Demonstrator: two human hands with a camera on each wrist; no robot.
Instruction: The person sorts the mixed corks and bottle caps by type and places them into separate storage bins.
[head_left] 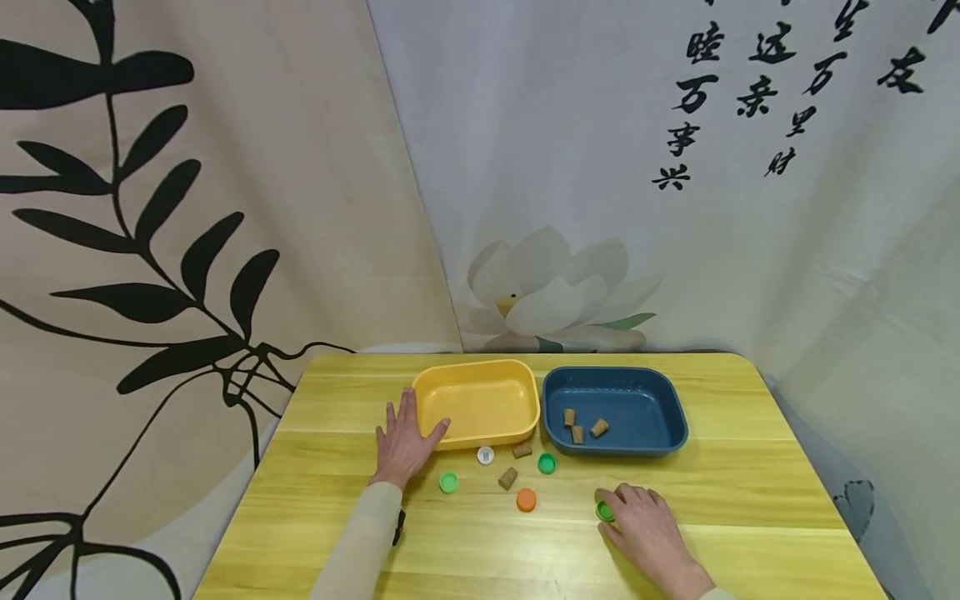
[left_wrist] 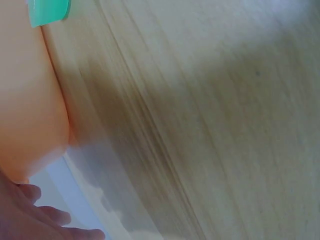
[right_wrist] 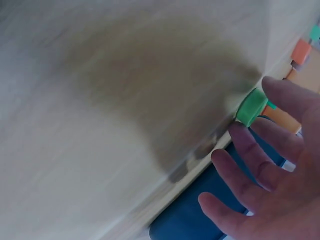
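My left hand rests against the near left corner of a yellow tray, fingers spread straight along its left side and thumb over the front rim. In the left wrist view the tray's wall fills the left edge, with my fingertips beyond it. My right hand is low over the table in front of a blue tray. Its thumb and fingers are around the edge of a green bottle cap, thumb on one side and fingers on the other.
Several corks lie inside the blue tray. On the table between the hands are more corks, an orange cap, a white cap, a light green cap and a darker green cap. A printed curtain hangs behind the table.
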